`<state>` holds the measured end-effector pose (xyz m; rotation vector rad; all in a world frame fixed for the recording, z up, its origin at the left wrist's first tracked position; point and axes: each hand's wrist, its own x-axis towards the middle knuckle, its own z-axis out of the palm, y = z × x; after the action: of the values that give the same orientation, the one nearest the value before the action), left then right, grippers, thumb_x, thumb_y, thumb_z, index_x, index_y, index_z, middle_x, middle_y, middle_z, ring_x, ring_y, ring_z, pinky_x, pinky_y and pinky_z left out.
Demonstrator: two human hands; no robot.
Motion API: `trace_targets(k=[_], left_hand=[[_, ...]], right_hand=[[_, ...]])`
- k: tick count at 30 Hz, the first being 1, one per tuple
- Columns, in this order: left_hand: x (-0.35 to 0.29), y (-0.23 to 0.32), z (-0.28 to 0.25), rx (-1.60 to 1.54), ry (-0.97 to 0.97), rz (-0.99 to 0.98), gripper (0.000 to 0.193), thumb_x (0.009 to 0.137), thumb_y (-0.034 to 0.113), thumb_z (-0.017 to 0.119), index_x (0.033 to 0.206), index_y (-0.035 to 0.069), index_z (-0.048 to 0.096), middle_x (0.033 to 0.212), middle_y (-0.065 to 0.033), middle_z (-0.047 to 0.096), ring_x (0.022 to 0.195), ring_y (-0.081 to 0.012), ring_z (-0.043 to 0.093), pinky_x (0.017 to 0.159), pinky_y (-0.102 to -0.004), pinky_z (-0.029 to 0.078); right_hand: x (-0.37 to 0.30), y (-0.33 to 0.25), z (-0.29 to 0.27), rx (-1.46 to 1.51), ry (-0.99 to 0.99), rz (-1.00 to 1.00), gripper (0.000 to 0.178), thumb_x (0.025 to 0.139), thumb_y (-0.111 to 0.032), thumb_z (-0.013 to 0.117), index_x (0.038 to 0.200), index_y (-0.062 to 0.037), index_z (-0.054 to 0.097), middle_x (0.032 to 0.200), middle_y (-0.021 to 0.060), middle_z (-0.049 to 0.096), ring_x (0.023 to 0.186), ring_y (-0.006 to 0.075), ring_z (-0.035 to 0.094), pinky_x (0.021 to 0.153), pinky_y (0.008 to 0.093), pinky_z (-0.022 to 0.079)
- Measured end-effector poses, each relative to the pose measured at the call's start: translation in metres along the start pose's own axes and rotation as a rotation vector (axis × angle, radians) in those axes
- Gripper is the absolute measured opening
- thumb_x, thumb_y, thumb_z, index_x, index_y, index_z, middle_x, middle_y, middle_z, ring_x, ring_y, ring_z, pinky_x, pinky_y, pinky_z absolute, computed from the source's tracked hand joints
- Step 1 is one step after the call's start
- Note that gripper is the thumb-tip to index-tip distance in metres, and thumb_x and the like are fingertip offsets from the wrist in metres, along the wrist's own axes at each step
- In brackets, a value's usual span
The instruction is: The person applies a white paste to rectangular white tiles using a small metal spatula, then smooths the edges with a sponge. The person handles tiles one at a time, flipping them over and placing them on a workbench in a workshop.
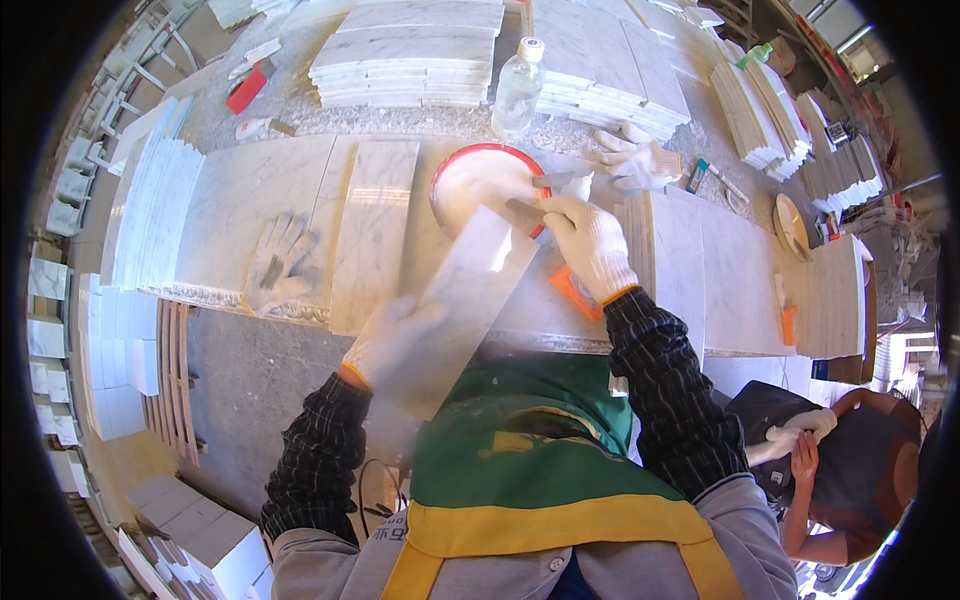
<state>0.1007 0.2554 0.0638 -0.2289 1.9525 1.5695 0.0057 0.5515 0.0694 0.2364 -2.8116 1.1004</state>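
Note:
My left hand [393,335], in a white knitted glove and blurred by motion, grips the edge of a long pale marble tile [468,300]. The tile slants up over the near side of a red-rimmed bowl [437,190] of white powder or paste. My right hand [590,245], also gloved, is closed around a putty knife whose flat grey blade [525,214] reaches over the bowl near the tile's upper end. Just above it, a second flat blade [553,180] lies across the bowl's right rim; its handle is partly hidden by something white.
Another marble tile [372,230] lies left of the bowl. A clear bottle [517,90] stands behind it. Loose gloves [278,262] lie left, others [637,160] right. Tile stacks [405,55] line the back. An orange tool [577,292] sits by my right wrist. A co-worker [830,470] is at right.

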Motion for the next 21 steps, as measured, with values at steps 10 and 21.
trace_targets(k=[10,21], left_hand=[[0.001,-0.001,0.000,0.012,0.003,0.002,0.048,0.101,0.037,0.066,0.124,-0.006,0.068,0.107,-0.0027,0.070,0.098,-0.0077,0.061,0.088,-0.0262,0.050],[0.000,-0.002,-0.001,0.042,0.009,-0.012,0.049,0.101,0.039,0.066,0.122,-0.005,0.069,0.102,-0.0012,0.069,0.094,-0.0072,0.060,0.085,-0.0256,0.050]], right_hand=[[-0.007,0.002,-0.007,0.671,-0.106,0.372,0.028,0.099,-0.016,0.063,0.119,0.0008,0.073,0.085,0.0018,0.067,0.071,0.0072,0.057,0.063,0.0248,0.048],[-0.012,-0.022,-0.010,0.441,-0.051,0.101,0.026,0.099,-0.018,0.063,0.116,-0.0013,0.073,0.089,0.0125,0.075,0.080,0.0192,0.071,0.076,0.0321,0.055]])
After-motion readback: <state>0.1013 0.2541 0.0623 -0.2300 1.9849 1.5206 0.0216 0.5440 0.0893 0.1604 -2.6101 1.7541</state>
